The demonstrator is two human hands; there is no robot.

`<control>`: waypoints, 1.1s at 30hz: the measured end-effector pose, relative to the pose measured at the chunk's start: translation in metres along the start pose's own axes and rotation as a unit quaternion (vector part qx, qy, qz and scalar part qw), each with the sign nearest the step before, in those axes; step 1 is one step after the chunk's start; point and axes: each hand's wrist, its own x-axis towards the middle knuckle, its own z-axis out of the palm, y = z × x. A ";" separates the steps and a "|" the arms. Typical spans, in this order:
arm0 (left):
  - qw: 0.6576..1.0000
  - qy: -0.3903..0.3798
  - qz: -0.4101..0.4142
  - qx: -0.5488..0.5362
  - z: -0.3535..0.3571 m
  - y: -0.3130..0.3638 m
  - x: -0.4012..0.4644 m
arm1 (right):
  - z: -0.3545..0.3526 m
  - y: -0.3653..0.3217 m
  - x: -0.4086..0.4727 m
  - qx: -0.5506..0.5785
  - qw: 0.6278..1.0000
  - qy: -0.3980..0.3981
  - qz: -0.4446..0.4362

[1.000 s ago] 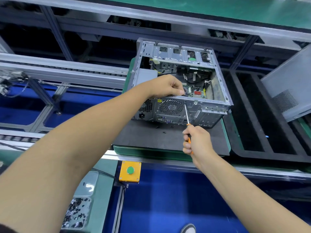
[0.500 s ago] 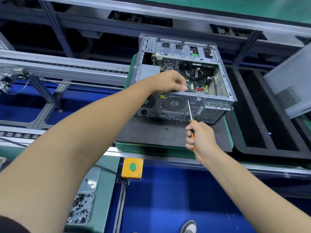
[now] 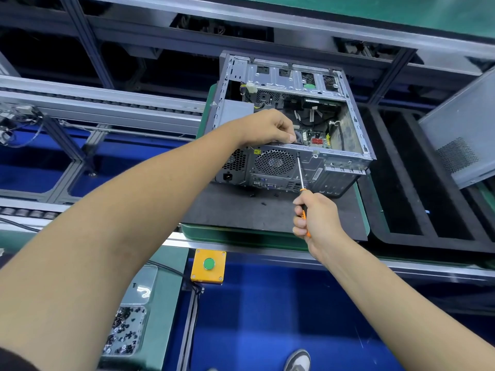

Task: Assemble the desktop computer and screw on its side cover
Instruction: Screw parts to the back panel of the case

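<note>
Your dark mat (image 3: 241, 212) on the green pallet (image 3: 235, 234) carries the case (image 3: 292, 167); near it lie what look like loose screws (image 3: 263, 202).

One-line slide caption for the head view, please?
Left hand steadies open computer case while right hand drives screwdriver into its rear panel.

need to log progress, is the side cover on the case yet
Off. The computer case lies open-side up, its board and cables exposed; a grey panel leans apart at right.
</note>
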 end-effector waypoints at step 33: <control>1.000 -0.001 0.001 0.019 0.000 -0.003 0.003 | 0.000 0.003 0.004 0.001 1.000 -0.002 0.001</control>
